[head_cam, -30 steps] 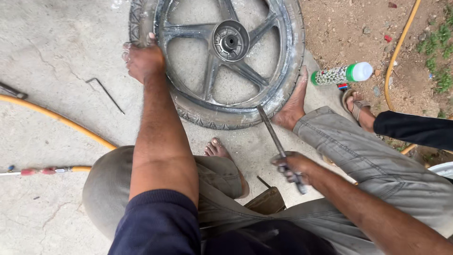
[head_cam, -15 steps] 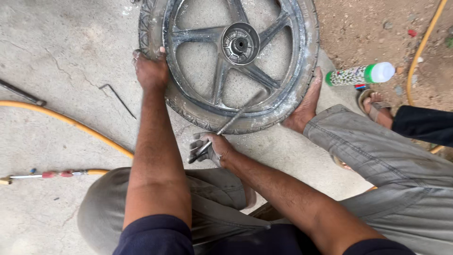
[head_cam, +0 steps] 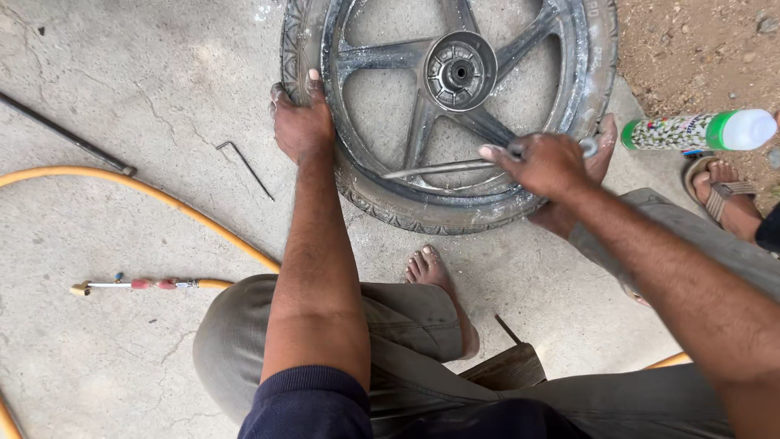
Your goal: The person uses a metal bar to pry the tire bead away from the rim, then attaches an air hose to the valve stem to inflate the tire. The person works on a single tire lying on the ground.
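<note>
The right hand is reaching in from the lower right with the forearm stretched out, and it is clenching one end of a thin grey metal lever bar, the index finger lying straight along it. The bar is lying almost level across the lower part of the wheel, its long axis running left to right and its free tip pointing left, resting just over the inner rim. The left hand is coming straight up the middle on an extended arm, gripping the left edge of the black rubber tyre on its grey five-spoke alloy wheel, fingers curled over the tread. The wheel is lying flat on the grey concrete floor, hub facing up, with a bare foot pressing on its lower right edge. Further out, another bare foot is resting on the floor below the tyre, a green-and-white plastic bottle is lying on its side to the right, and a yellow hose is curving along the left.
</note>
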